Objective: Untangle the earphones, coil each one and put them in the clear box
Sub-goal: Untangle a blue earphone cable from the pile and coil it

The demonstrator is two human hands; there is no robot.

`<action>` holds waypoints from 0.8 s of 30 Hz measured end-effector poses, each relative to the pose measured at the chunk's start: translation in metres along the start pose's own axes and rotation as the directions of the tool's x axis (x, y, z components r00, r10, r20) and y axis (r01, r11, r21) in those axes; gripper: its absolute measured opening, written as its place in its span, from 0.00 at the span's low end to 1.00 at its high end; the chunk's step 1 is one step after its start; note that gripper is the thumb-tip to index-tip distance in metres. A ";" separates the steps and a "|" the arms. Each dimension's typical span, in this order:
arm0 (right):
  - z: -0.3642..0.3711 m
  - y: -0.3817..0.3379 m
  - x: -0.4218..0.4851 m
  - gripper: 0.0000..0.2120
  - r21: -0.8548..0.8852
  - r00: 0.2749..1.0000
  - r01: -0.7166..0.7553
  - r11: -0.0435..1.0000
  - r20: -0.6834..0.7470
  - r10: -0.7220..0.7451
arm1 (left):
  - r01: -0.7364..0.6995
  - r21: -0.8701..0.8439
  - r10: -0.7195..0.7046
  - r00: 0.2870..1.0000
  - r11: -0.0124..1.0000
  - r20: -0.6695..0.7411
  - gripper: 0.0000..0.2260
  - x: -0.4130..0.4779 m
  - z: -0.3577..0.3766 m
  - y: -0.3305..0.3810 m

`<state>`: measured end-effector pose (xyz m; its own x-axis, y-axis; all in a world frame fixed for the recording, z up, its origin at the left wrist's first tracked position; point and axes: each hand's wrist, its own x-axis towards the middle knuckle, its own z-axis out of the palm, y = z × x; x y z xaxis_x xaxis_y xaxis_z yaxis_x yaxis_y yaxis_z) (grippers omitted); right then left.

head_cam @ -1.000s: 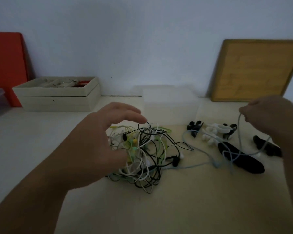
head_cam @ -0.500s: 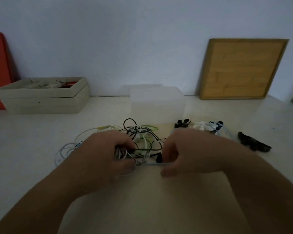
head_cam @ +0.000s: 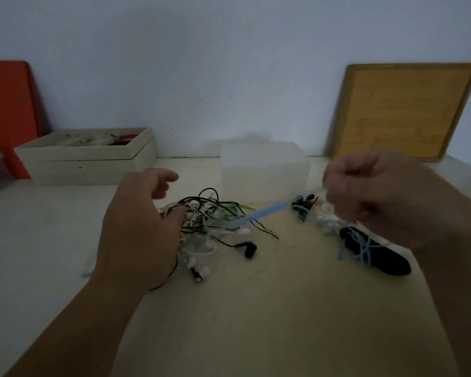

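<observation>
Left hand sat nearer the person than the clear box and off to its left, back facing up, fingers loosely bent and spread, forearm trailing back toward the body. Right hand was raised just right of the box, curled up tight and pinching the blue cable, its forearm stretched out behind it

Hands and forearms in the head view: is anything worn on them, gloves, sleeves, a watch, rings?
Nothing shows. The left hand and right hand are bare: no gloves, rings or watch visible. Both forearms are bare to the frame edge, no sleeves. The right hand is blurred, so small items could be missed.
</observation>
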<state>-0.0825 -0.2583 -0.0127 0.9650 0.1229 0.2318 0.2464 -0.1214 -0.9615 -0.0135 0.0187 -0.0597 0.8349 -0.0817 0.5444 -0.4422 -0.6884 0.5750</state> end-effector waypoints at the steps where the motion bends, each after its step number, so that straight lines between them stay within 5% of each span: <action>1: -0.001 0.000 0.002 0.11 0.136 0.996 0.065 0.989 -0.072 -0.055 | -0.037 -0.015 0.036 0.998 0.999 -0.048 0.20 0.000 -0.004 0.004; 4: 0.002 -0.002 0.009 0.12 0.355 0.954 0.202 0.913 -0.283 -0.101 | -0.271 -0.021 0.268 0.960 0.962 -0.078 0.17 -0.005 -0.016 0.020; 6: 0.005 -0.004 0.012 0.12 0.428 0.934 0.205 0.880 -0.354 -0.045 | -0.376 -0.147 0.389 0.918 0.915 0.071 0.16 -0.013 -0.017 0.033; 8: 0.007 -0.006 0.012 0.11 0.490 0.935 0.195 0.849 -0.354 -0.011 | -0.312 -0.243 0.378 0.872 0.919 0.310 0.20 -0.020 -0.010 0.041; 10: 0.010 -0.009 0.010 0.11 0.562 0.945 0.236 0.792 -0.323 -0.053 | -0.337 -0.117 0.354 0.834 0.934 0.424 0.21 -0.023 -0.001 0.039; 17: -0.043 0.005 0.006 0.14 0.804 0.878 0.456 0.382 -0.477 -0.044 | -0.199 0.028 0.174 0.911 0.980 0.374 0.03 -0.010 0.000 0.014; 18: -0.050 0.007 0.006 0.10 0.760 0.840 0.478 0.439 -0.542 0.023 | -0.177 0.030 0.154 0.919 0.984 0.363 0.05 -0.009 0.000 0.013; 20: -0.059 0.012 0.009 0.05 0.567 0.686 0.401 0.720 -0.706 0.174 | -0.174 0.028 0.154 0.925 0.984 0.347 0.10 -0.008 0.000 0.010; 22: -0.053 0.014 0.012 0.06 0.213 0.543 -0.018 0.977 -0.818 0.189 | -0.199 0.006 0.186 0.930 0.980 0.318 0.12 -0.006 0.001 0.010; 23: -0.045 0.015 0.012 0.06 -0.060 0.547 -0.287 0.956 -0.830 0.112 | -0.211 -0.015 0.205 0.931 0.977 0.303 0.13 -0.006 0.001 0.010; 24: -0.032 0.014 0.012 0.05 -0.348 0.617 -0.458 0.818 -0.787 0.010 | -0.223 -0.030 0.222 0.931 0.974 0.290 0.15 -0.007 0.002 0.011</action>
<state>-0.0648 -0.2905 -0.0189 0.6686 -0.7006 0.2492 -0.2092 -0.4988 -0.8411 -0.0232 0.0101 -0.0583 0.7743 -0.4379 0.4569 -0.6267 -0.6311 0.4571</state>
